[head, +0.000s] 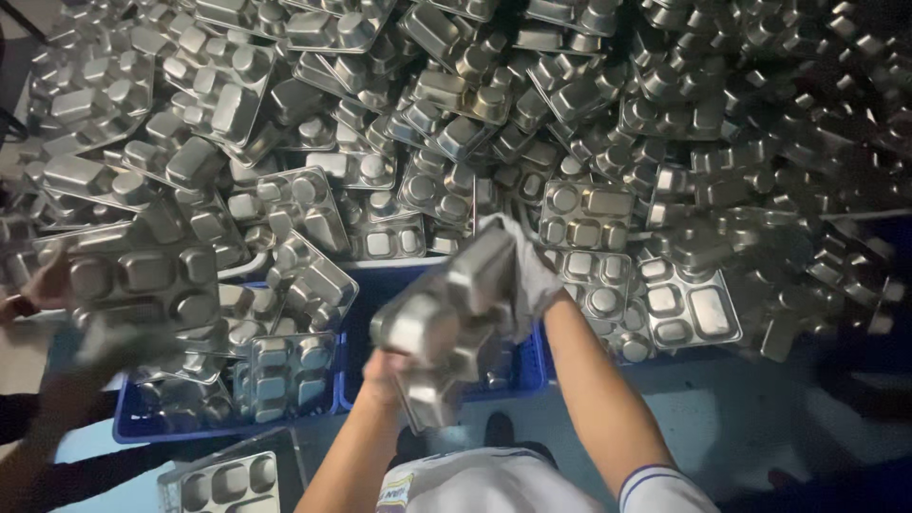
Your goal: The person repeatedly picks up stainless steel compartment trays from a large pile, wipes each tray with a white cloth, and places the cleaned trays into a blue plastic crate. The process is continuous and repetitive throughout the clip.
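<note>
I hold a steel compartment tray (446,318), blurred by motion, over a blue crate. My left hand (385,372) grips its near lower edge. My right hand (527,275), wrapped in a white cloth or glove, presses on its far upper side. Behind the tray rises a huge heap of the same steel trays (456,123). At the far left, another person's hand (47,285) holds a separate tray (142,275).
Two blue crates (351,328) stand side by side on the floor, the left one filled with trays (275,375). One more tray (223,484) lies at the bottom left. A grey-blue floor (750,418) shows at the right, and a dark shoe (499,429) below the crate.
</note>
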